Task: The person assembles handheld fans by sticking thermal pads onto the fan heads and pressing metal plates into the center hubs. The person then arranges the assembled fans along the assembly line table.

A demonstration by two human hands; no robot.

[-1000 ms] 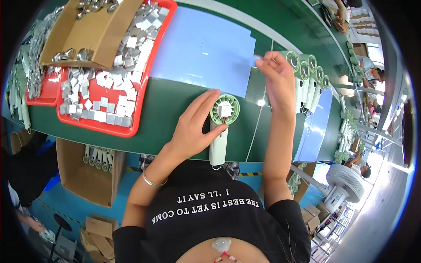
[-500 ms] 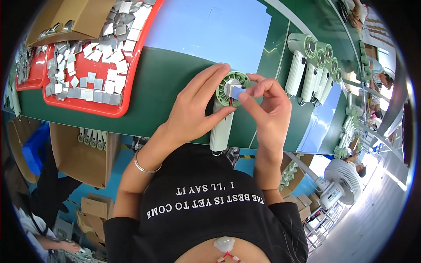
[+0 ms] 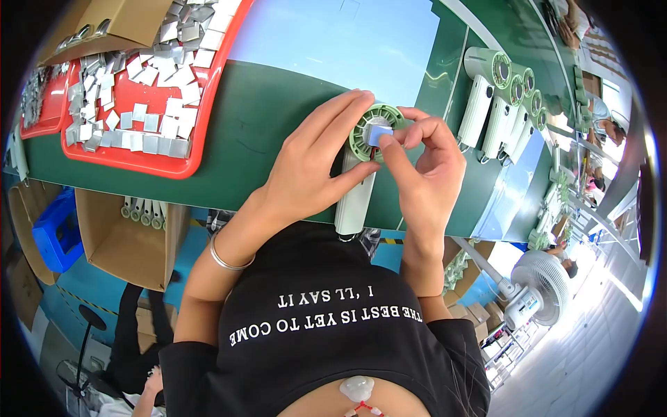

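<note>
My left hand (image 3: 306,156) wraps round the pale green handheld fan (image 3: 356,205), its fingers along the left of the round vented head and its thumb below. The fan's handle points toward me over the table's near edge. Between the thumb and fingers of my right hand (image 3: 431,163) is a small blue square pad (image 3: 378,135), held over the middle of the open head. Whether the pad touches the parts inside cannot be made out. Part of the head's right rim is behind my right fingers.
Left on the green table (image 3: 271,104) stands a red tray (image 3: 196,149) of small silver-white squares, with a cardboard box (image 3: 132,28) over its far end. A blue sheet (image 3: 333,42) lies beyond my hands. Several similar fans (image 3: 476,111) stand at right. Below are an open carton (image 3: 132,250) and a white fan (image 3: 542,288).
The blue pad has turned more face-up and sits more squarely over the head's centre. Both hands still hold on. The view has shifted slightly, and a person at lower left has moved.
</note>
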